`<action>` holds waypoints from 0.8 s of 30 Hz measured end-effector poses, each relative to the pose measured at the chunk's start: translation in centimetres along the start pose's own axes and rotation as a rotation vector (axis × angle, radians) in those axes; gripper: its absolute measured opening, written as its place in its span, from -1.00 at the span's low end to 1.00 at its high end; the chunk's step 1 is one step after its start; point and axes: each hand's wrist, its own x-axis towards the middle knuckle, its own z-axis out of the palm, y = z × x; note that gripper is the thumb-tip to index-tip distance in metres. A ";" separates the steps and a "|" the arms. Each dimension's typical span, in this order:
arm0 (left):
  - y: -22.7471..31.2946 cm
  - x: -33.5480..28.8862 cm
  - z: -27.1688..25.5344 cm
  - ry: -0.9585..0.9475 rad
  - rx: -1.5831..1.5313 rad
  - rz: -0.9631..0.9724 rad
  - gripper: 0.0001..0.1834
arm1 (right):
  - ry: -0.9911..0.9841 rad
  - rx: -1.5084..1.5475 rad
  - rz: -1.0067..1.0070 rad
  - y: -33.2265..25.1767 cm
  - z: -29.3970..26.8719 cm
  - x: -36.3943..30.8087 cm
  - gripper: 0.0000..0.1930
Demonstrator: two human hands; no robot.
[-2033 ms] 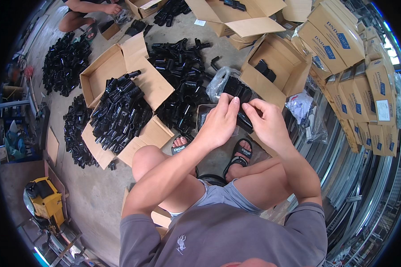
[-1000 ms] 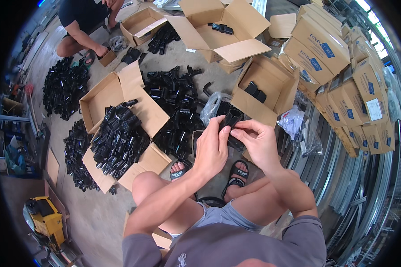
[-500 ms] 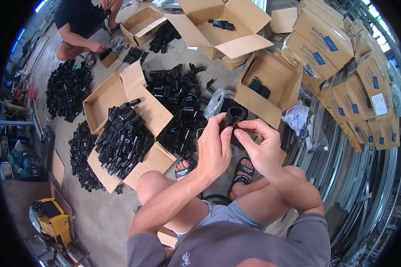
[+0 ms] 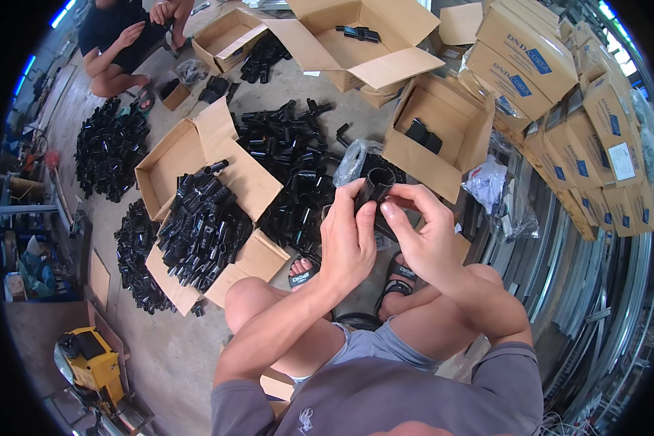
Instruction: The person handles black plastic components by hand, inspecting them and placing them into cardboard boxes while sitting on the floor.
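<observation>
In front of me I hold a black tubular fitting, its round open end tilted up. My left hand wraps round its left side, thumb along the near wall. The fingers of my right hand are bent against the right side of the fitting, with thumb and index finger close together there. Whether a smaller piece sits between those fingertips is hidden. Just beyond my hands are a clear plastic bag and a large pile of black fittings.
An open carton lies to the left, heaped with black fittings. Another carton holds a few black pieces. Stacked cartons and long metal profiles line the right. Another person squats at far left.
My grip stays much the same, with slight finger shifts on the fitting. The other person's hand has risen from the small box toward their other hand. The view has shifted slightly.
</observation>
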 end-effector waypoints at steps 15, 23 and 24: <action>1.0 -0.2 -0.4 0.022 0.010 0.010 -0.71 | -0.044 0.305 0.189 0.9 0.7 -0.9 -0.87; 0.9 -0.3 -0.2 0.028 0.030 -0.005 -0.71 | 0.001 0.250 0.148 1.1 1.1 -0.7 -0.87; 1.0 -0.2 -0.2 0.032 0.021 0.003 -0.71 | 0.004 0.242 0.139 1.3 0.9 -0.6 -0.87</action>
